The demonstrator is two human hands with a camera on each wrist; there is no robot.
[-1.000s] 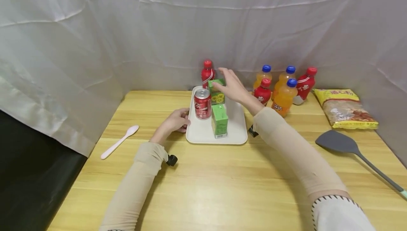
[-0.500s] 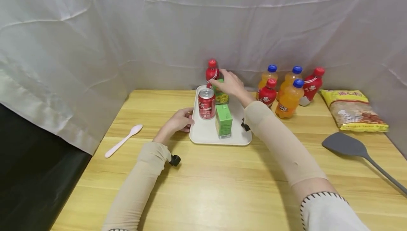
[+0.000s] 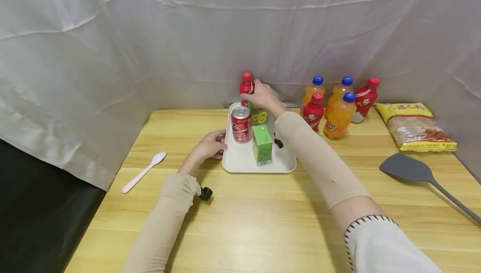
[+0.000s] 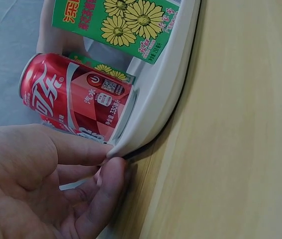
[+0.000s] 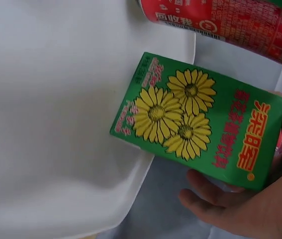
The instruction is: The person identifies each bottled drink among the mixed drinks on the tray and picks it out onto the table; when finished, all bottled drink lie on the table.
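Note:
My left hand [image 3: 207, 145] pinches the rim of a white tray [image 3: 240, 161] at its left side; the left wrist view shows thumb and forefinger on that edge. On the tray stand a red cola can [image 3: 241, 127], a green drink carton [image 3: 263, 147] in front, and a second carton [image 3: 260, 117] behind. Over the rear carton reaches my right hand [image 3: 266, 97], thumb and forefinger around a red bottle [image 3: 246, 85] at the tray's back edge. In the right wrist view the rear carton [image 5: 180, 114] hides most of that grip; only a sliver of red shows.
Right of the tray stand orange drink bottles [image 3: 340, 116] with blue caps and red bottles [image 3: 312, 112]. Farther right are a pasta bag [image 3: 417, 127] and a grey spatula [image 3: 407, 168]. A pink spoon [image 3: 144, 173] lies at left. A grey curtain [image 3: 210, 35] hangs behind the table.
My right hand has moved left and forward from above the rear carton to the red bottle, and its fingers have closed in around it. The left hand stays on the tray rim.

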